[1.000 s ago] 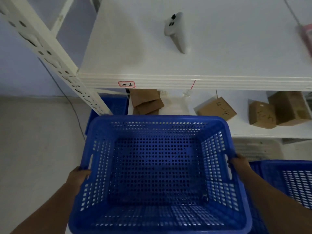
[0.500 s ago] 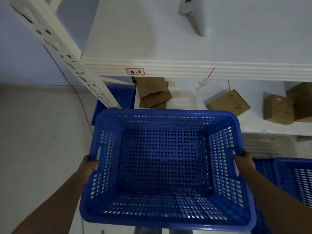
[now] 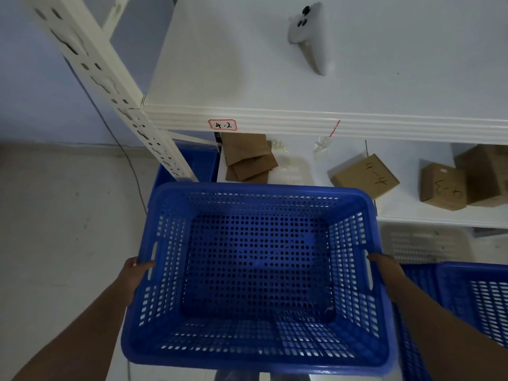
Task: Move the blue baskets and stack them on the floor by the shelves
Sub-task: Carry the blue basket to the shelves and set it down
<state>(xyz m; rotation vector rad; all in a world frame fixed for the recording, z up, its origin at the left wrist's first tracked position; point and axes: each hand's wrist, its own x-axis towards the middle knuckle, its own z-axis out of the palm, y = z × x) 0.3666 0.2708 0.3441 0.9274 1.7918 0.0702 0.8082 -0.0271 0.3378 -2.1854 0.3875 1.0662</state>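
Blue basket (image 3: 258, 270) is held in the air at centre frame, in front of the shelves (image 3: 302, 119), mouth up, roughly level. Left hand (image 3: 134, 273) is clamped on the 9 o'clock side wall at the handle slot, right hand (image 3: 384, 268) on the 3 o'clock wall at the matching slot; fingers wrap under the rim, so both grips are closed on the basket. Basket is empty, perforated floor shows clean through. Judgement: light, moulded plastic, fairly stiff but walls will flex a bit; the slots are the right hold, smooth rim could slip otherwise. Not fragile. More blue baskets (image 3: 467, 303) sit at 4 o'clock, low and right, also looking empty; cannot tell how many are nested there. Another blue one (image 3: 203, 163) is at 11 o'clock behind the shelf post (image 3: 110, 86), contents hidden. Lower shelf carries cardboard boxes (image 3: 365, 174), closed, plus brown envelopes (image 3: 247, 158). A white basket (image 3: 420, 243) sits under the lower shelf at 2 o'clock. Top shelf has a white controller (image 3: 310, 37) at 12 o'clock. Floor (image 3: 55, 229) at 9 o'clock is bare.
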